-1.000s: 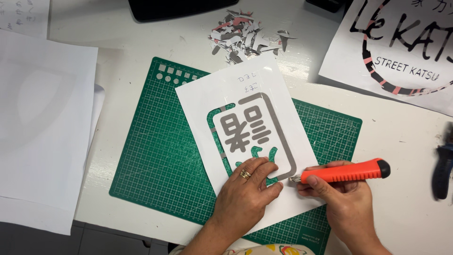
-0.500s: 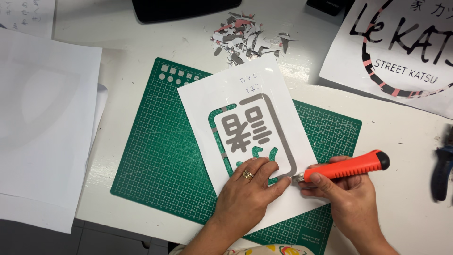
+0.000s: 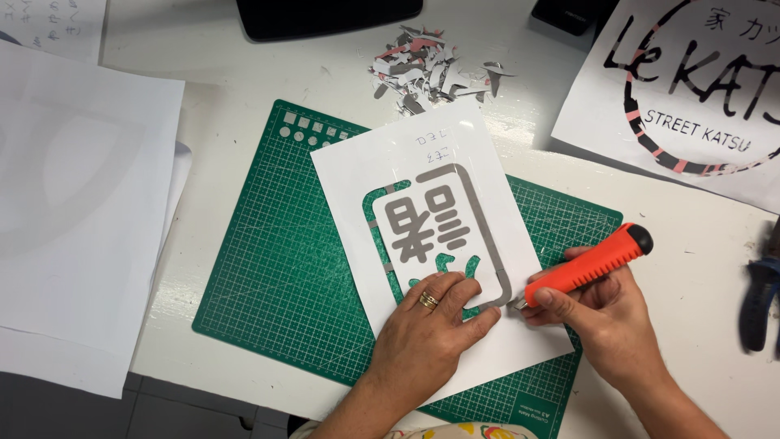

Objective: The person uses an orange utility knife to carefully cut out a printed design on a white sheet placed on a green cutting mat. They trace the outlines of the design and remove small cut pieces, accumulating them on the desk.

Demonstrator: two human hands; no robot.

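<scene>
The right hand (image 3: 605, 313) is clamped around an orange utility knife (image 3: 587, 266), fingers wrapped along the handle. The knife lies at a low slant, its black end cap raised toward the far right and its tip down at the near right corner of the grey frame printed on a white sheet (image 3: 431, 236). The blade itself is too small to make out.

The left hand (image 3: 431, 325) lies flat and open on the near part of that sheet, fingers spread and pressing the paper down, gripping nothing. A gold ring (image 3: 428, 301) sits on one finger. The two hands are close together, fingertips just beside each other near the knife tip.

The sheet rests tilted on a green cutting mat (image 3: 276, 276) marked with a grid. It carries a grey design inside a rounded frame; along the frame's left edge and near the fingers, green shows through where parts have been cut away.

The mat lies on a white tabletop (image 3: 244, 73). At the far side, just beyond the sheet, is a heap of paper scraps (image 3: 422, 69). A large printed poster (image 3: 691, 89) lies at the far right, blank white sheets (image 3: 73, 211) at the left, and pliers (image 3: 760, 297) with dark handles at the right edge.
</scene>
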